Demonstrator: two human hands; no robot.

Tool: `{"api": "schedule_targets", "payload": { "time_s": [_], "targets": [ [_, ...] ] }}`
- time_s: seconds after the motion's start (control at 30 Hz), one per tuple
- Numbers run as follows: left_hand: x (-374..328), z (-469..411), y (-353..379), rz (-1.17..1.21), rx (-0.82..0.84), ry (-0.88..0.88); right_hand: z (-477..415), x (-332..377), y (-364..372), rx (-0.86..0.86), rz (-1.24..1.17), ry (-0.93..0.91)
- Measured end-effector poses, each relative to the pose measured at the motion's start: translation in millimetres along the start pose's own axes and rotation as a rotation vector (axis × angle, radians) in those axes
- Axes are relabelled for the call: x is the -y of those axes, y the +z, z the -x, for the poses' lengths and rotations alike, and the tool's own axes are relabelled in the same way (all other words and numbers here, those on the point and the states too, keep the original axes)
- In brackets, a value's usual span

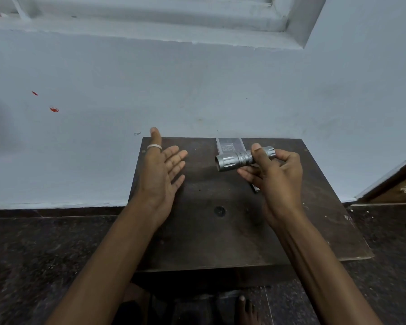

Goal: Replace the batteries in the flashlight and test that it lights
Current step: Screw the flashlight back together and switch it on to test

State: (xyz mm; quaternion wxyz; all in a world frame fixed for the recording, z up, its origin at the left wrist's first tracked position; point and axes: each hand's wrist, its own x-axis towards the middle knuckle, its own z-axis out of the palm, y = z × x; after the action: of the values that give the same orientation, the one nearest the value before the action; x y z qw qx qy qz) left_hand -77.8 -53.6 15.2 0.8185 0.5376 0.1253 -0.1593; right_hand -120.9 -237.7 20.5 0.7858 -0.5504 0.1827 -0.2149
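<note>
Matt grey knurled metal flashlight [242, 157]; dark, scuffed wooden board [220, 231]; speckled stone floor [33, 254].

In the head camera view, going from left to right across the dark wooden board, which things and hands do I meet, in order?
Left hand, open with a ring on its thumb → silver flashlight, its head pointing left → right hand, its fingers closed around the flashlight's tail end.

Flashlight [240, 158] above board [197, 231], right of left hand [161, 171].
</note>
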Motion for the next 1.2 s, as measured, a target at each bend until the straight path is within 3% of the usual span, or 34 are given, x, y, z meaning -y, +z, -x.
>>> {"api": "schedule_targets", "payload": {
  "time_s": [0.9,1.2],
  "targets": [
    [-1,-1,-7,0.155,0.132,-0.033,-3,4,-4,-0.015,-0.056,-0.011],
    [-8,0,-17,0.264,0.35,-0.084,-5,5,-11,-0.065,-0.062,-0.028]
  ]
}}
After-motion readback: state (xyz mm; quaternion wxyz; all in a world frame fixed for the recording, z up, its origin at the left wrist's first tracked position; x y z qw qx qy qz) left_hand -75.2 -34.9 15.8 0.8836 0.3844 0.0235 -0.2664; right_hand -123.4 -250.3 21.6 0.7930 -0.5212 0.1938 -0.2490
